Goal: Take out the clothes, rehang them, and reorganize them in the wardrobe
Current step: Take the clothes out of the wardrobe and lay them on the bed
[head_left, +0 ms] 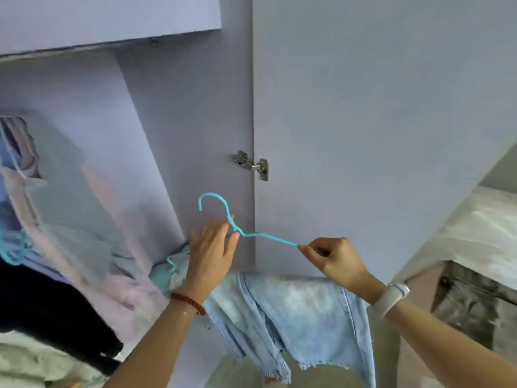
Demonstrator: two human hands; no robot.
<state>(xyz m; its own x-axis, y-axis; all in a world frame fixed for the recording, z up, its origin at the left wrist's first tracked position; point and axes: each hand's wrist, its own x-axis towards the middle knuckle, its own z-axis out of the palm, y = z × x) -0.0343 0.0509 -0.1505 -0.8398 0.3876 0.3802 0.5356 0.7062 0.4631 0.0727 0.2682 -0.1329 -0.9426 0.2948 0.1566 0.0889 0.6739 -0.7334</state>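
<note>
A turquoise wire hanger (253, 235) is held up in front of the open wardrobe, hook pointing up. My right hand (334, 260) pinches its right shoulder end. My left hand (211, 252) has straight fingers touching the hanger at its neck. Pale blue ripped jeans (282, 312) hang draped over the hanger's lower bar, below both hands. Inside the wardrobe at the left hang several garments (64, 208) in pale pink, blue and grey, and a black one (50, 309) lower down.
The lilac wardrobe door (377, 121) stands open at the right, with a metal hinge (253, 165). A second turquoise hanger (174, 259) lies on clothes behind my left hand. A bed with pale bedding (481, 236) is at far right.
</note>
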